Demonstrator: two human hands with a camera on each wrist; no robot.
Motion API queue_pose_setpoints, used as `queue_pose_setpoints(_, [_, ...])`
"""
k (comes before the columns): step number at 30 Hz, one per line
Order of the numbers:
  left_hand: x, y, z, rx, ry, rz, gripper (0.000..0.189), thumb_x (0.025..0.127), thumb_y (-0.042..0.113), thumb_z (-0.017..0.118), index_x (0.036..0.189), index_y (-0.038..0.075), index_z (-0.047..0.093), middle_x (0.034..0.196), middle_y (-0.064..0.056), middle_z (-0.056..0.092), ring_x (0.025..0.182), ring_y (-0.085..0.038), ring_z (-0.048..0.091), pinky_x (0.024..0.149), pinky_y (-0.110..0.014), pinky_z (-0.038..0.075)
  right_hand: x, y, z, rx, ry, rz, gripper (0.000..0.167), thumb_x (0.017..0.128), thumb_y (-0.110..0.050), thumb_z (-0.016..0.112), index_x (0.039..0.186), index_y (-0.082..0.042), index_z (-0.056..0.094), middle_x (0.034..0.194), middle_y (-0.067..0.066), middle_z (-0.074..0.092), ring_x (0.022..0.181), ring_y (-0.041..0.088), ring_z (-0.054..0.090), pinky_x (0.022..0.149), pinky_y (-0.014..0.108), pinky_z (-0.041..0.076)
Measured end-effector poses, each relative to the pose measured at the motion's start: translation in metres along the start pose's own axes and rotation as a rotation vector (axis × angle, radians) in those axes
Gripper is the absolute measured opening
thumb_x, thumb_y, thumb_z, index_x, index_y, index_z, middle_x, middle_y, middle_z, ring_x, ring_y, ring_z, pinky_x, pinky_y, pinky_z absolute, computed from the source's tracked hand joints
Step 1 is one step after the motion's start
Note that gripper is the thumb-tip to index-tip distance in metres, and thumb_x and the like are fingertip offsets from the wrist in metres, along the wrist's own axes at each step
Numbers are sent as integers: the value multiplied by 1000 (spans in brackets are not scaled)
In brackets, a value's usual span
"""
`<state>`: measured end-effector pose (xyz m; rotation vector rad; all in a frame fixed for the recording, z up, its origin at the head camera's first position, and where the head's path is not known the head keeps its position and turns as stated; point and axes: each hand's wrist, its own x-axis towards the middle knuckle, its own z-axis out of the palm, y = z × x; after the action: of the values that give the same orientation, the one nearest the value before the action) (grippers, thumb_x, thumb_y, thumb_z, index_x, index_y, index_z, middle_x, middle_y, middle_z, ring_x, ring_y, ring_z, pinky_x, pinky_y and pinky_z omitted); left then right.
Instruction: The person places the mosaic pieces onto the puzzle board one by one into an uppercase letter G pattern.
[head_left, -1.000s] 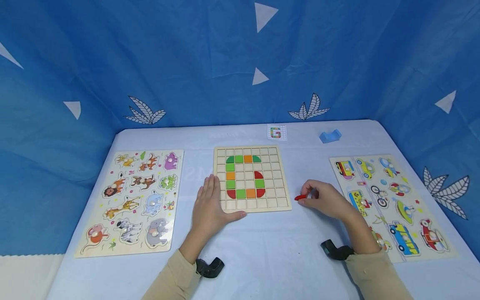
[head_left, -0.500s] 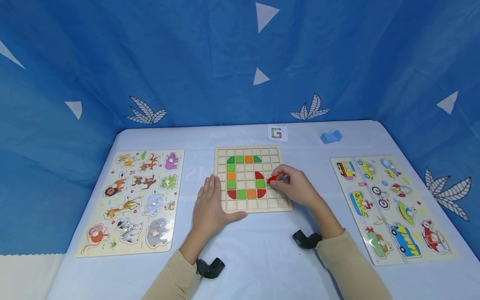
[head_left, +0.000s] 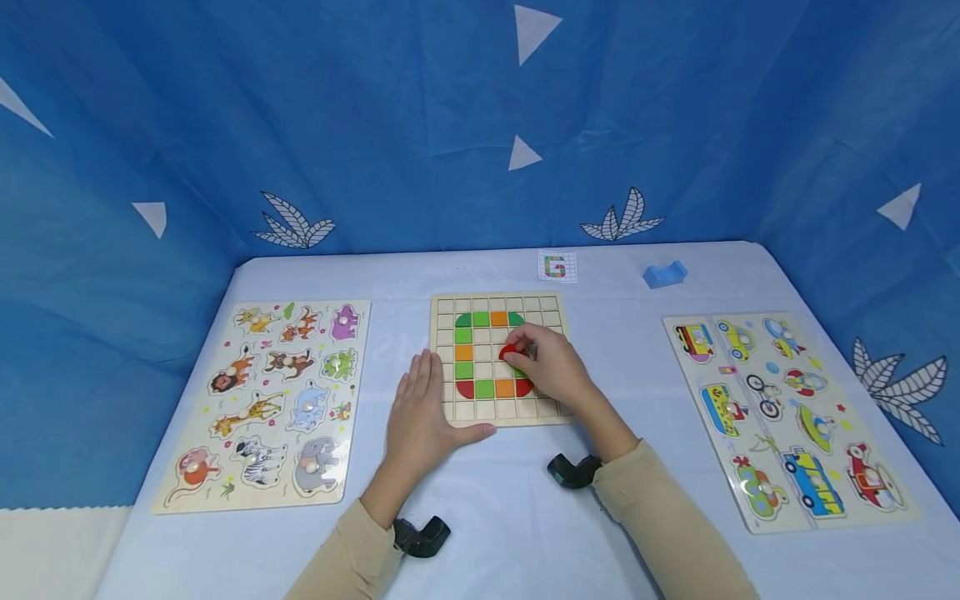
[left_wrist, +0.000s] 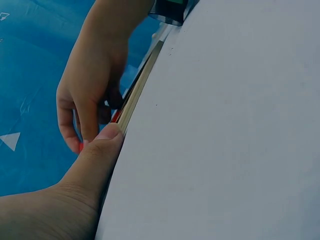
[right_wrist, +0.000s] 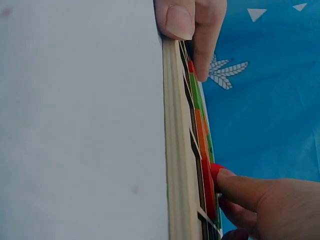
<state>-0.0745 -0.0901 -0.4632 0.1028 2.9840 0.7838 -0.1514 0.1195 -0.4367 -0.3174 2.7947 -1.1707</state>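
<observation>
A square wooden grid board (head_left: 501, 411) lies on the table, with green, orange and red tiles set in a ring of its cells. My right hand (head_left: 551, 363) is over the board's right part and pinches a red tile (head_left: 507, 352) between thumb and fingers, close over the cells. In the right wrist view the same red tile (right_wrist: 216, 171) shows at the thumb tip. My left hand (head_left: 422, 415) lies with straight fingers along the board's left edge, its thumb (left_wrist: 107, 134) against the front edge. The right hand covers some tiles below it.
An animal peg puzzle (head_left: 262, 400) lies on the left, a vehicle peg puzzle (head_left: 787, 417) on the right. Behind the board are a small card (head_left: 557, 267) printed with a coloured G and a blue block (head_left: 664, 274). A blue curtain (head_left: 420, 125) stands behind the table.
My right hand has carried the red tile leftward from the table beside the board to over the board's right part. The left hand has stayed at the board's edge.
</observation>
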Motion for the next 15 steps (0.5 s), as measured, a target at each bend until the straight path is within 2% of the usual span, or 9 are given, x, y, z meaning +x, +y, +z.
queue_pose_setpoints(7, [1, 0, 0, 1, 11, 7, 135, 63, 77, 75, 158, 3, 16, 167, -14, 11, 156, -28, 5, 125, -50, 14, 2, -1, 6, -155, 42, -29, 21, 88, -29, 76, 108, -23, 71, 90, -3, 58, 83, 16, 53, 69, 29, 46])
queue_pose_setpoints(15, [2, -2, 3, 2, 8, 12, 136, 63, 80, 73, 158, 3, 15, 167, -13, 11, 156, -28, 4, 126, -50, 14, 1, 0, 7, -189, 37, -27, 30, 90, -33, 74, 117, -20, 74, 97, -2, 62, 80, 15, 53, 64, 27, 43])
